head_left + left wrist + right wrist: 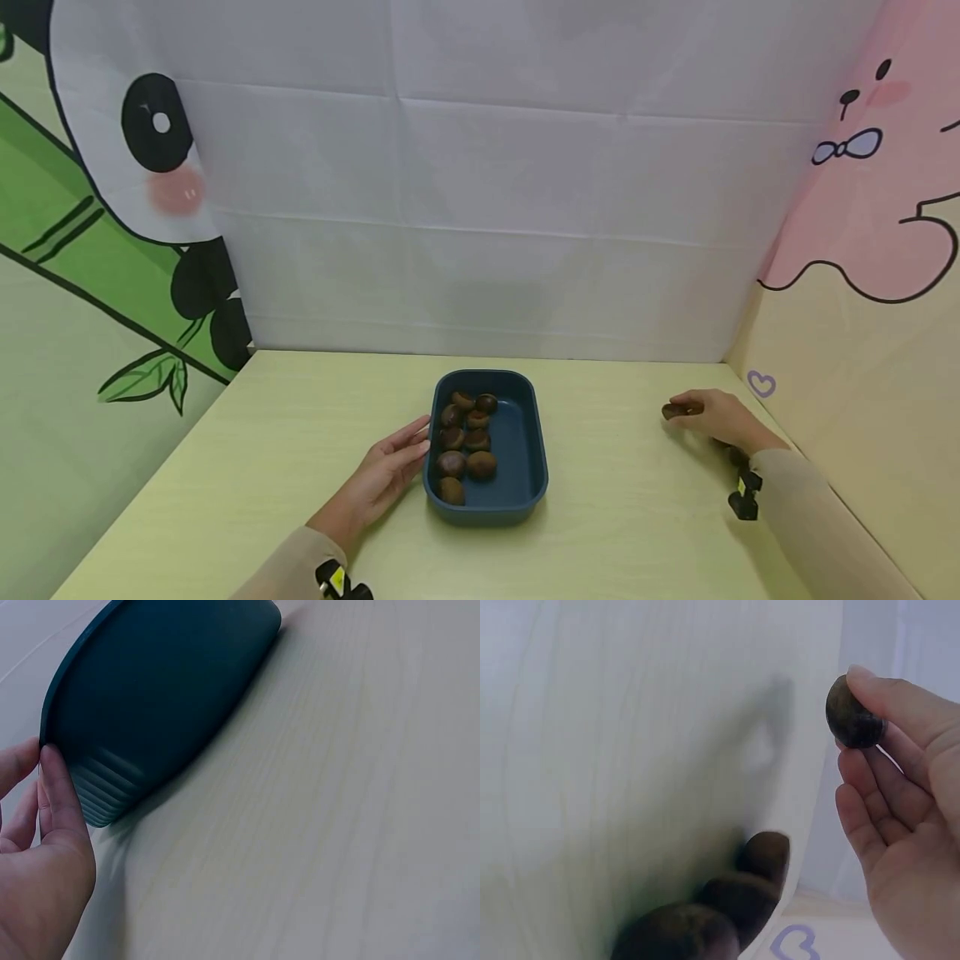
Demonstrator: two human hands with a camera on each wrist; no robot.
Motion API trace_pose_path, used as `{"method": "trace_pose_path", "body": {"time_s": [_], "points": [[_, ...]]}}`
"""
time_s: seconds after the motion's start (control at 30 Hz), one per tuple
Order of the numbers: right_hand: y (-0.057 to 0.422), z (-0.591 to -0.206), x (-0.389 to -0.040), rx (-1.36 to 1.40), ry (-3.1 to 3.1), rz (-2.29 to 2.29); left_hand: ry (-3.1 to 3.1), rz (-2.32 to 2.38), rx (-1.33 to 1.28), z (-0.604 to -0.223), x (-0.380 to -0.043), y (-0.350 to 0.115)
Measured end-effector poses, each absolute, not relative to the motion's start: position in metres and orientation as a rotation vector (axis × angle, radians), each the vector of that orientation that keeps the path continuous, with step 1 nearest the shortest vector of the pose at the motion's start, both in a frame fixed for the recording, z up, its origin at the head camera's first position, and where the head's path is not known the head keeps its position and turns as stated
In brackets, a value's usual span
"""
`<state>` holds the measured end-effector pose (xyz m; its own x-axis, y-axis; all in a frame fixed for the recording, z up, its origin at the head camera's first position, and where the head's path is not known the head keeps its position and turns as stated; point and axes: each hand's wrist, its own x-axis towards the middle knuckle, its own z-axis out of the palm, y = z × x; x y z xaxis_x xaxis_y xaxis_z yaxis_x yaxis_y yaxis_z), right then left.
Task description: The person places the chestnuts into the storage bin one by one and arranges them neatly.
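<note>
A dark blue rectangular box [517, 500] stands on the table with several brown chestnuts [481, 465] in rows along its left part. My left hand [386, 475] touches the box's left outer wall, its fingers nearly straight; in the left wrist view the fingertips [56, 761] meet the box's edge. At the far right, my right hand [720, 417] pinches a chestnut [851, 712] between thumb and fingers, held above the tabletop. More chestnuts [739, 907] lie on the table below that hand, mostly hidden by the wrist in the head view.
The pale yellow table [600, 533] meets a white cloth backdrop [487, 275] at the back. Printed walls rise on both sides, and the right wall [855, 383] runs close beside the right forearm. A black wrist device [745, 496] sits on the right sleeve.
</note>
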<state>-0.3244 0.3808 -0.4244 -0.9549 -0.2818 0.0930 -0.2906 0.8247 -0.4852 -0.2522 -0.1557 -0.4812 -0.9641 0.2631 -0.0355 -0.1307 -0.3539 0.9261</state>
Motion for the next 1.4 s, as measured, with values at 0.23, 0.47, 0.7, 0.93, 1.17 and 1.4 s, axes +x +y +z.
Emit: {"method": "trace_pose_path", "body": {"time_s": [0.23,0.47,0.7,0.93,1.17,1.4], "points": [[0.351,-0.411,-0.326,0.601,-2.965,0.895,1.614,2.403,0.178,-0.481,-0.251,-0.156],[0.32,-0.399,-0.326,0.735,-2.933,1.002,1.608,2.401,0.186,-0.481,-0.251,-0.156],[0.287,-0.39,-0.319,0.898,-2.908,1.056,1.612,2.407,0.169,-0.48,-0.251,-0.156],[0.244,-0.38,-0.305,1.123,-2.86,1.042,1.603,2.403,0.193,-0.48,-0.25,-0.156],[0.2,-0.376,-0.286,1.353,-2.818,1.091,1.608,2.405,0.186,-0.48,-0.251,-0.155],[0.161,-0.386,-0.275,1.551,-2.811,1.131,1.635,2.415,0.147,-0.482,-0.252,-0.153]]}}
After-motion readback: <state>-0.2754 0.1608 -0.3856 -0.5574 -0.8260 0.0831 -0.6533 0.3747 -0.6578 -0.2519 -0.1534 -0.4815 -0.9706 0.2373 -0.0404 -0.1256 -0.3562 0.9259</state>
